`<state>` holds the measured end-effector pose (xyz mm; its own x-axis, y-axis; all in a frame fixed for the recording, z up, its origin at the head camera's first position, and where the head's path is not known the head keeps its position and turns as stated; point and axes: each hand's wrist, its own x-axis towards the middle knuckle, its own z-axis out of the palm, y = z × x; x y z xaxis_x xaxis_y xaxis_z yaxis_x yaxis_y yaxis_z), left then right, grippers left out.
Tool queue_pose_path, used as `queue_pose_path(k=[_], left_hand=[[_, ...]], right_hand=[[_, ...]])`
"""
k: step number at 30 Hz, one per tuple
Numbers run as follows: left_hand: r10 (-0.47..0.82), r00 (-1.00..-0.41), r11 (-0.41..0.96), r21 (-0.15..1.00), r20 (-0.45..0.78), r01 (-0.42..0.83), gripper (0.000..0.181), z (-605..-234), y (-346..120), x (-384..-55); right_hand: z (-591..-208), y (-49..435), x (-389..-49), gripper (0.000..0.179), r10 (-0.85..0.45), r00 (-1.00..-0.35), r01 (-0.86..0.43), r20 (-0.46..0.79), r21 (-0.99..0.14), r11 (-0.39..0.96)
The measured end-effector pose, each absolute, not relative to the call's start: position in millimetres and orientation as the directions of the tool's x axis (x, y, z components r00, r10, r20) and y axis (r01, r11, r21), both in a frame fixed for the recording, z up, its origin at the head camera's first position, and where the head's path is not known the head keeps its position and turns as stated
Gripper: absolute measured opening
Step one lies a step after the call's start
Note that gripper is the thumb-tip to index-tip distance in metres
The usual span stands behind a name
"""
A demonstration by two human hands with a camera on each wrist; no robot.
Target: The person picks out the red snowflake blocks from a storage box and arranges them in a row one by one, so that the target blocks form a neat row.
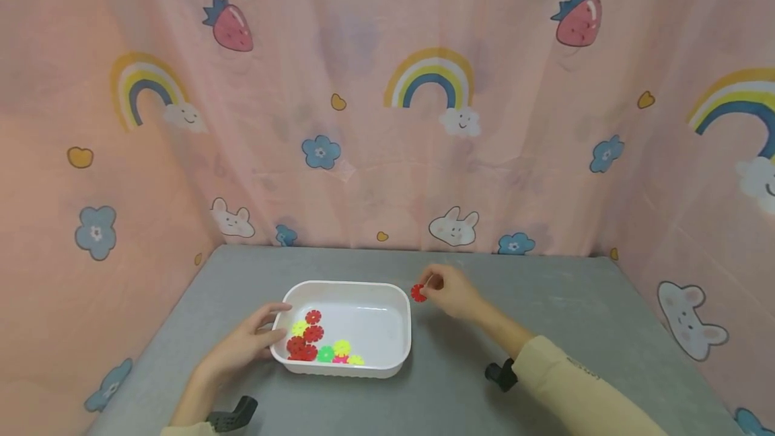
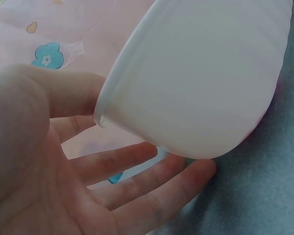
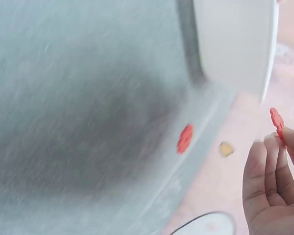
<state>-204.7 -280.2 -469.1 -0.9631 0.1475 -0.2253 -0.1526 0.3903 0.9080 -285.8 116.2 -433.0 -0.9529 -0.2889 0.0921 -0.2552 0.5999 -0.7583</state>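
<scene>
A white plastic tray (image 1: 396,370) stands on the grey table. Flower-shaped plastic discs lie in its left front part: several red discs (image 1: 313,333), yellow discs (image 1: 342,347), a green disc (image 1: 325,354) and a pink one. My left hand (image 1: 245,342) grips the tray's left side; in the left wrist view the thumb goes over the rim and the fingers touch the outer wall. Just right of the tray, my right hand (image 1: 451,293) pinches a red flower disc (image 3: 277,120) between thumb and fingertips. Another red disc (image 3: 185,139) lies on the table in the right wrist view.
The grey table (image 1: 545,315) ends at the back against a pink printed curtain (image 1: 363,187), which also hangs at both sides. Dark wrist-camera mounts sit on the left wrist (image 1: 233,416) and right wrist (image 1: 501,375).
</scene>
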Motion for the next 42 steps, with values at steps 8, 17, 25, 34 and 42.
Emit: queue_pose_path(k=[8,17,25,34,42], left_hand=[[0.15,-0.964,0.389,0.909,-0.221,-0.148,0.052,-469.9,-280.7,-204.5],[0.143,-0.965,0.38,0.912,-0.222,-0.153,0.051,-472.4,-281.5,-204.7],[0.129,-0.967,0.369,0.916,-0.221,-0.16,0.05,-473.1,-282.1,-205.6],[0.147,-0.966,0.379,0.914,-0.212,-0.143,0.052,-471.0,-282.9,-204.4],[0.13,-0.968,0.378,0.913,-0.216,-0.153,0.051,-474.1,-283.8,-207.2]], right_hand=[[-444.8,137.5,-301.7,0.007,-0.237,-0.968,-0.215,0.078,-0.739,0.638],[-465.1,144.7,-312.7,0.008,-0.181,-0.983,-0.149,0.038,-0.741,0.655],[-480.1,144.5,-320.5,0.009,-0.135,-0.991,-0.102,0.013,-0.729,0.677],[-486.6,141.1,-325.0,0.005,-0.148,-0.989,-0.1,-0.002,-0.726,0.68],[-487.5,137.8,-329.6,0.004,-0.151,-0.988,-0.099,-0.014,-0.694,0.713]])
